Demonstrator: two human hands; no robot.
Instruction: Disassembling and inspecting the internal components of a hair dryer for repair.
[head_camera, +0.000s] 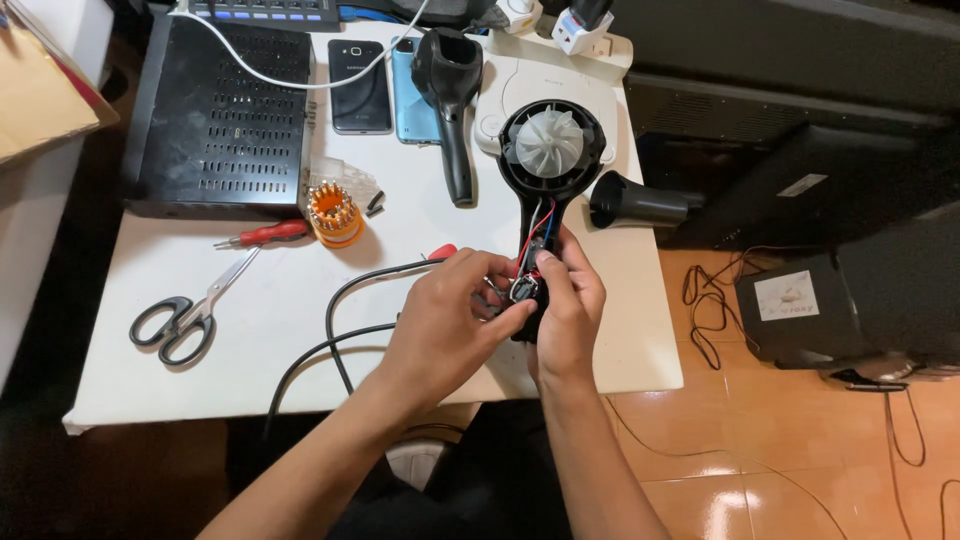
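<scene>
An opened black hair dryer half (552, 165) lies on the white table (260, 300), its white fan wheel exposed and red, blue and white wires running down the handle. My right hand (568, 305) grips the lower handle, thumb pressing on the wiring. My left hand (455, 320) pinches a small part at the handle's switch area, beside a red-tipped tool. The black power cord (345, 300) loops left from the handle.
The other dryer shell (452, 95) lies beside two phones (362, 85). A black nozzle (640, 200) rests at the right edge. Scissors (190, 315), a red screwdriver (265, 235), an orange bit holder (333, 212) and a black vented box (215, 120) sit left.
</scene>
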